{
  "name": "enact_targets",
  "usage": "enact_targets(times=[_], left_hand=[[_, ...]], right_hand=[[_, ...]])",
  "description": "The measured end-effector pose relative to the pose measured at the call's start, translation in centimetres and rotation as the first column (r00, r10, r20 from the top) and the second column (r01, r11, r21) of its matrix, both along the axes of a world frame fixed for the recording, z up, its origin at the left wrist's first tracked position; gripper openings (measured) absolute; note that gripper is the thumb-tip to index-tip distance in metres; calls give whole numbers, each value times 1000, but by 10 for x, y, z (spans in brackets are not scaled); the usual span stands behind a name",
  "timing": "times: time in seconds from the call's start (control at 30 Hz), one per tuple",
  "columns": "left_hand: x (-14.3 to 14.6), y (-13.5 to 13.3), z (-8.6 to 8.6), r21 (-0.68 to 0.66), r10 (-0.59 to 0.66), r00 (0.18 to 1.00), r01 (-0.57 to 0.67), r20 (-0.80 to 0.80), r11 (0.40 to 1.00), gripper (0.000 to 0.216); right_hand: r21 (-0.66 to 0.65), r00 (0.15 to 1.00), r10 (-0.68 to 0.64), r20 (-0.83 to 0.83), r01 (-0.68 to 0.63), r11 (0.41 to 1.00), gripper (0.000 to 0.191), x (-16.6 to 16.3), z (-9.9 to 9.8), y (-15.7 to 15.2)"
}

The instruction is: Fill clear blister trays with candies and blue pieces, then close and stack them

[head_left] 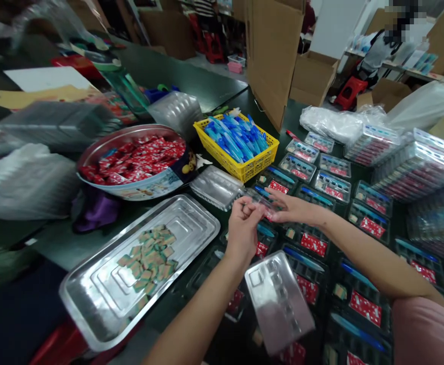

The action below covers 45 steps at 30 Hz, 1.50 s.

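Observation:
My left hand is closed, its fingers pinched at the near edge of a clear plastic tray. My right hand grips the same tray's right side, thumb and fingers apart around it. Little of this tray shows between the hands; a bit of red lies by my right thumb. Around them stand rows of black-looking trays, each with a blue pen, a red printed packet and a small tan-green block. Just below my hands, a loose clear plastic cover lies tilted over some trays.
To the left, a metal tray holds tan-green blocks. Behind it are a round tin of red packets, a yellow basket of blue pens and stacked clear covers. Tall stacks of filled packs rise at right; a cardboard box stands behind.

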<state>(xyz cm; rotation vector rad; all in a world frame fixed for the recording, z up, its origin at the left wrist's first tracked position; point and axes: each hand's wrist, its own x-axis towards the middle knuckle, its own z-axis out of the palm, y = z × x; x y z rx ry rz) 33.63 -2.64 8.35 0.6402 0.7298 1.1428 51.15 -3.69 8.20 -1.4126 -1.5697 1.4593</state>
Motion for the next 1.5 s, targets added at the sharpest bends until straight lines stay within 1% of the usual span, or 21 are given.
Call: enact_targets(times=[0.07, 0.13, 0.2, 0.23, 0.3, 0.33, 0.37, 0.4, 0.47, 0.57, 0.67, 0.77, 0.87, 1.0, 1.07, 1.13, 1.23, 1.33, 1.4, 1.43, 1.5], left_hand=[[-2, -4, 3, -2, -20, 1000, 20, -1, 1000, 42], [-6, -8, 6, -8, -51, 999, 51, 0, 999, 38], [-12, -11, 7, -8, -90, 996, 90, -17, 996, 36], [-17, -12, 7, -10, -107, 994, 107, -37, 994, 36], [-27, -15, 7, -19, -116, 989, 115, -93, 993, 37], [-32, -16, 6, -24, -110, 986, 107, -122, 994, 38], [-38, -18, 4, -28, -99, 984, 96, -148, 995, 37], [-43, -20, 3, -29, -88, 982, 84, -168, 996, 36], [-53, -24, -1, -29, -68, 977, 64, -202, 998, 33], [-63, -30, -9, -29, -54, 972, 49, -231, 998, 32], [-68, -35, -16, -46, -59, 970, 49, -235, 998, 32], [-70, -38, -22, -73, -70, 970, 54, -233, 996, 32], [-70, -39, -24, -87, -74, 968, 54, -240, 995, 33], [-73, -41, -26, -88, -69, 965, 48, -253, 995, 31], [-74, -42, -28, -90, -67, 963, 44, -261, 995, 31], [-76, -45, -28, -88, -61, 963, 40, -262, 995, 30], [-77, -51, -26, -73, -34, 968, 17, -249, 997, 29], [-80, -65, -25, -61, 12, 973, -27, -230, 998, 30], [-84, -81, -26, -72, 41, 975, -58, -218, 996, 31], [-87, -91, -27, -94, 42, 975, -63, -216, 994, 32], [-91, -113, -30, -160, 13, 976, -48, -218, 986, 36]], right_hand=[[13, 1000, 7, -7, -7, 1000, 111, -14, 2, -11], [42, 1000, -4, -11, 5, 999, 106, -22, 1, -16], [130, 998, -48, 50, 41, 991, 98, -21, -1, -13], [205, 988, -94, 126, 67, 976, 95, -17, -3, -9], [359, 919, -228, 322, 104, 927, 93, 0, -8, 3], [407, 859, -295, 418, 113, 907, 94, 11, -11, 11], [421, 793, -341, 504, 120, 899, 95, 23, -13, 19], [408, 727, -362, 584, 123, 905, 95, 34, -16, 28], [339, 610, -335, 718, 114, 934, 95, 50, -23, 43], [224, 503, -222, 835, 59, 973, 98, 55, -33, 59], [172, 441, -159, 883, 11, 985, 93, 46, -42, 68], [170, 388, -148, 910, -24, 985, 88, 40, -46, 71], [177, 354, -153, 923, -37, 984, 85, 39, -51, 70], [242, 307, -208, 929, -78, 967, 66, 41, -64, 65], [278, 301, -235, 924, -107, 955, 59, 42, -71, 64], [293, 311, -246, 918, -113, 949, 57, 42, -76, 63], [292, 345, -244, 906, -94, 952, 58, 43, -74, 63], [342, 395, -298, 869, -46, 938, 62, 43, -59, 54], [408, 442, -368, 818, 4, 913, 66, 39, -42, 37], [428, 487, -386, 783, 28, 903, 67, 35, -33, 24], [412, 634, -371, 678, 90, 907, 69, 23, -15, -14]])
